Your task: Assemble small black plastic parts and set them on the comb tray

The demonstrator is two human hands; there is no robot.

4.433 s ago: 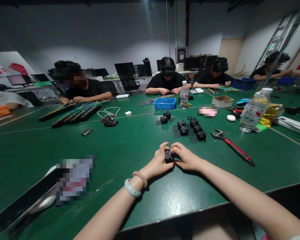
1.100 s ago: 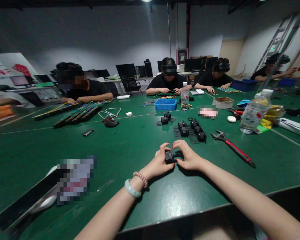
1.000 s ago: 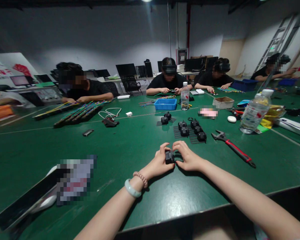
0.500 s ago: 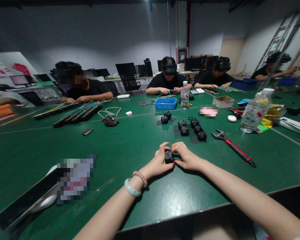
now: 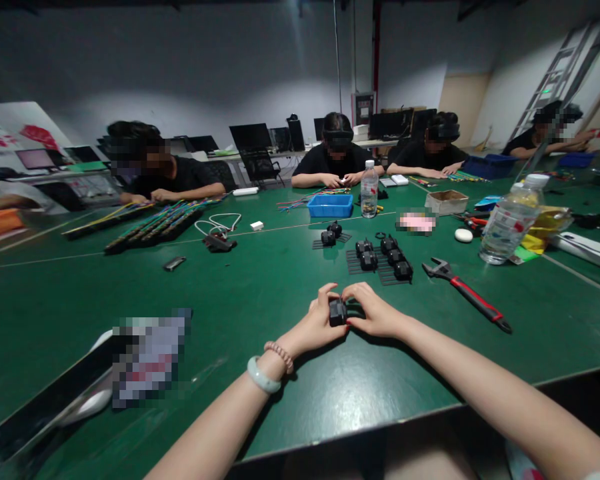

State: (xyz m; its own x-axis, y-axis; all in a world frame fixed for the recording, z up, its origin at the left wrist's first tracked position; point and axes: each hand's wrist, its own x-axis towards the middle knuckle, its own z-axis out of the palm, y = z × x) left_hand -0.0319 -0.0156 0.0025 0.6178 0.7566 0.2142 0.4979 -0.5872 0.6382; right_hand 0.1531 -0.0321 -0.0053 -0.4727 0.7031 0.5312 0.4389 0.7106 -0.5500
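Between my hands, just above the green table, is a small black blocky plastic part (image 5: 337,313). My left hand (image 5: 316,320) grips it from the left, thumb at the near side and fingers at the far side. From the right, my right hand (image 5: 375,312) pinches its edge with thumb and fingertips. Its right edge is partly covered by my fingers. Beyond my hands lie several similar black parts (image 5: 367,260) with rows of thin black prongs, and a smaller group of the same parts (image 5: 329,237) sits farther back.
To the right lies an adjustable wrench (image 5: 473,297) with a red and black handle. Water bottles (image 5: 369,190) (image 5: 511,223), a blue tray (image 5: 330,207) and a white box (image 5: 447,203) stand farther off. Cable bundles (image 5: 155,227) lie left. Several co-workers sit across the table (image 5: 260,280).
My hands keep the same grip on the black part, with hardly any movement. Across the table, the middle co-worker's hands have shifted slightly.
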